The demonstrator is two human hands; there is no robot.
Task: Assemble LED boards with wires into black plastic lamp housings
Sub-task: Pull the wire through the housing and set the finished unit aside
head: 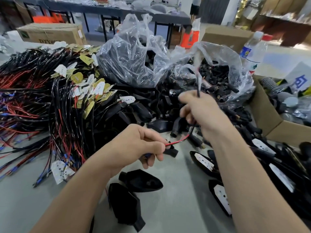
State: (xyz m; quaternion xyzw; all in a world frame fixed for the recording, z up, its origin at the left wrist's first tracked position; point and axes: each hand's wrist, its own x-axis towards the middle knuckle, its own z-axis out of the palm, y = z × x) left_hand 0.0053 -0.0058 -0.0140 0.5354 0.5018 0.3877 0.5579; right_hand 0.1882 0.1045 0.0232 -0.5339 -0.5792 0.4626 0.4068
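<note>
1. Closest to the person, two empty black plastic lamp housings (140, 181) lie on the grey table (181, 190). One is a pointed shell by the left forearm, and the other sits just below it.
2. To the right, partly hidden under the right forearm, more black housings fitted with white LED boards (205, 163) lie face up, close together.
3. The left hand (139, 145) hangs low over the table with its grip closed. Thumb and curled fingers pinch the red-and-black wire (178, 141), just beside a small black plastic connector piece (171, 151).
4. The wire climbs to the right hand (202, 111), which is held higher. Its grip is closed round the wire where it turns to black sheath. The wire leaves above the fingers and runs up to a white shape too blurred to identify.
5. On the left, a big heap of wired LED boards (99, 88) sprawls over the table, with red and black leads and blue-tipped ends.
6. Behind the hands is a loose pile of black housing parts (143, 111). Beyond it stand two clear plastic bags (127, 61) holding more black pieces.
7. At the right edge is an open brown cardboard box (265, 115), with a clear plastic water bottle (254, 51) standing upright behind it.
8. Farthest back are a long brown cardboard carton (50, 33) and dark tables (107, 9) loaded with goods.
</note>
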